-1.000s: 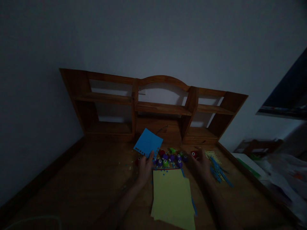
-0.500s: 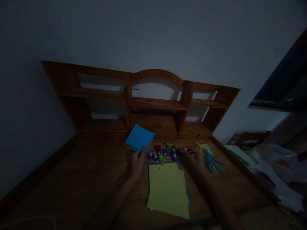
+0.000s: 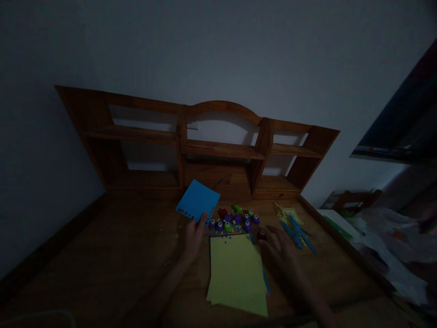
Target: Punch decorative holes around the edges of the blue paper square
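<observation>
**Pinching paper at left, a red piece at right**

Holding the blue sheet (image 3: 198,198) by its near corner in the left hand (image 3: 193,241), thumb laid on top, fingers mostly hidden beneath. Closed to about the thickness of the paper, judging by the thumb. Gripped low, beside the row of punched-looking holes, probably to leave the broad, uncut part flat and free.

Pinching the red eyed piece (image 3: 261,234) between thumb and fingertips of the right hand (image 3: 283,250), open only about as wide as the piece. Held by the sides, with the eye in view, perhaps for easy turning. Too dark to tell if lifted or resting on the desk (image 3: 136,246).

Grouped between the 2 hands, beyond the yellow sheets (image 3: 237,273): the purple pieces (image 3: 247,225), the green pieces (image 3: 227,226) and 1 more red piece (image 3: 223,212), likely set close together for easy reach. Scattered around and on the far edge of the yellow stack: blue paper bits (image 3: 226,242), seemingly punched out.

Heaped to the right, apart from the stack: blue strips (image 3: 295,234) and yellow holed strips (image 3: 282,212), probably put aside as offcuts. Standing behind, at the wall: the wooden shelf (image 3: 223,148).
</observation>
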`<action>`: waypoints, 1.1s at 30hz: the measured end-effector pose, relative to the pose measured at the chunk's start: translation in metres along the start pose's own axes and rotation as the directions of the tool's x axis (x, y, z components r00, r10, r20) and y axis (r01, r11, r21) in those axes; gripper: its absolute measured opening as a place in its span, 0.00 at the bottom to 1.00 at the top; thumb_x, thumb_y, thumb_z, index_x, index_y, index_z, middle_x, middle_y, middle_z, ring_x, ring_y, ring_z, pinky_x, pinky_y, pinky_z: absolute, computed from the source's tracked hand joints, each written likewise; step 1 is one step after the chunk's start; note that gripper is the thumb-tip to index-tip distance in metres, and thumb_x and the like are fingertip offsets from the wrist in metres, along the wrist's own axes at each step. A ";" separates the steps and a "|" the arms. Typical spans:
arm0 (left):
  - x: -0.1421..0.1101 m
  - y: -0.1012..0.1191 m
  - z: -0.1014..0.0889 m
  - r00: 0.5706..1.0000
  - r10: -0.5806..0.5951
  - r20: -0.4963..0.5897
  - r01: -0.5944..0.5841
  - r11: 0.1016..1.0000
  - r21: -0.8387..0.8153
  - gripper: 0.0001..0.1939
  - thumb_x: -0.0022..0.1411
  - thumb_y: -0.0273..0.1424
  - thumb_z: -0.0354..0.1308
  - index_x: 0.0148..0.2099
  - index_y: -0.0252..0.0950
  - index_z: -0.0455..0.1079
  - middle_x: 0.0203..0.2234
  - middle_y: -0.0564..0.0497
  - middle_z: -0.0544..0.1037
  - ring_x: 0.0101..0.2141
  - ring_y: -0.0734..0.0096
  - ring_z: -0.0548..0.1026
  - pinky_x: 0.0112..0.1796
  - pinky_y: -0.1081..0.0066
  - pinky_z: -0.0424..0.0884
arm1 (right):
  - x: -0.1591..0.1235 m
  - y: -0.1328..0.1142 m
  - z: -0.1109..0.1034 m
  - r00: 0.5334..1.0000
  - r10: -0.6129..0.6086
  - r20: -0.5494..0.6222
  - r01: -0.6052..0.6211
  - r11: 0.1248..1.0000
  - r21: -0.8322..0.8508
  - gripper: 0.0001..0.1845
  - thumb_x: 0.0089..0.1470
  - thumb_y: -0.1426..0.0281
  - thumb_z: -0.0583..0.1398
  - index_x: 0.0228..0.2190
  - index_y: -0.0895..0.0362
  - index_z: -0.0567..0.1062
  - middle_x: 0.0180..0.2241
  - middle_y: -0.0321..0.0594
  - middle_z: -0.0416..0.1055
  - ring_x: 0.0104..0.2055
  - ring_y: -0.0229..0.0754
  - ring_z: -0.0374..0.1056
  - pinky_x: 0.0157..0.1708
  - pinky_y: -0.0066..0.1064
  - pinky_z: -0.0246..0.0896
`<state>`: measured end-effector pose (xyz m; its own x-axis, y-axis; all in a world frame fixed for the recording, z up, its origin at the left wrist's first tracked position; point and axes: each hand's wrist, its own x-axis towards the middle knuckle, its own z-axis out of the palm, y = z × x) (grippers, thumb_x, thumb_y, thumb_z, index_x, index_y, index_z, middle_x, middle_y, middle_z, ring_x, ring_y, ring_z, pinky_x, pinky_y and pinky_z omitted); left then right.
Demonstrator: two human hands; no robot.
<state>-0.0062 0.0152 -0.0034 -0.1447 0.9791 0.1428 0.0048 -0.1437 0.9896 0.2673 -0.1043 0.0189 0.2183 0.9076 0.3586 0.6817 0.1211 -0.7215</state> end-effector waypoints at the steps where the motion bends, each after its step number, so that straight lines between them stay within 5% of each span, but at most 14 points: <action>1: 0.000 0.000 -0.001 1.000 0.000 -0.003 0.000 1.000 -0.003 0.23 0.56 0.49 0.56 0.22 0.35 0.60 0.15 0.56 0.62 0.20 0.75 0.59 0.22 0.75 0.55 | -0.015 -0.003 -0.002 0.999 -0.025 0.032 0.028 0.994 -0.101 0.28 0.51 0.58 0.61 0.53 0.49 0.68 0.53 0.45 0.66 0.54 0.54 0.63 0.53 0.45 0.59; 6: 0.003 -0.005 0.002 1.000 -0.021 0.001 0.021 1.000 0.003 0.23 0.55 0.50 0.56 0.22 0.35 0.61 0.15 0.56 0.63 0.20 0.74 0.61 0.23 0.75 0.56 | -0.094 0.009 0.011 0.975 -0.112 0.195 0.171 0.932 -0.321 0.58 0.37 0.53 0.68 0.64 0.45 0.47 0.58 0.47 0.60 0.56 0.63 0.61 0.49 0.51 0.64; 9: 0.002 -0.006 0.005 0.999 -0.044 0.007 0.044 0.999 0.011 0.24 0.54 0.50 0.57 0.21 0.35 0.60 0.15 0.56 0.63 0.20 0.74 0.61 0.22 0.75 0.56 | -0.120 0.023 0.029 0.986 -0.105 0.128 0.144 0.923 -0.357 0.65 0.33 0.53 0.70 0.65 0.44 0.41 0.59 0.48 0.60 0.58 0.67 0.58 0.51 0.56 0.62; 14: -0.003 -0.001 0.007 0.997 -0.062 0.039 0.065 0.996 -0.065 0.21 0.53 0.49 0.58 0.24 0.36 0.61 0.17 0.56 0.64 0.21 0.75 0.61 0.23 0.76 0.58 | -0.124 0.032 0.040 0.991 -0.097 0.092 0.123 0.931 -0.345 0.57 0.41 0.58 0.66 0.64 0.42 0.41 0.59 0.43 0.59 0.58 0.64 0.59 0.51 0.55 0.63; 23: -0.002 -0.005 0.005 0.998 -0.022 0.053 0.022 1.000 -0.001 0.22 0.55 0.48 0.56 0.23 0.36 0.58 0.16 0.56 0.62 0.21 0.74 0.62 0.23 0.76 0.57 | -0.108 0.044 0.033 0.990 -0.051 0.132 0.083 0.965 -0.250 0.37 0.51 0.62 0.62 0.61 0.42 0.57 0.59 0.37 0.61 0.61 0.56 0.55 0.57 0.48 0.58; 33: -0.007 0.006 0.006 0.997 -0.006 0.078 0.009 0.999 -0.040 0.21 0.56 0.48 0.56 0.24 0.35 0.61 0.17 0.57 0.63 0.20 0.76 0.60 0.21 0.77 0.56 | -0.085 0.013 0.008 0.973 -0.091 0.212 0.129 0.977 -0.173 0.31 0.54 0.63 0.60 0.58 0.51 0.62 0.57 0.44 0.62 0.58 0.49 0.61 0.55 0.39 0.61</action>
<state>0.0005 0.0085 0.0018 -0.0674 0.9882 0.1378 -0.0364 -0.1404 0.9894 0.2516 -0.1764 -0.0253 0.0023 0.9574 0.2889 0.8143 0.1658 -0.5562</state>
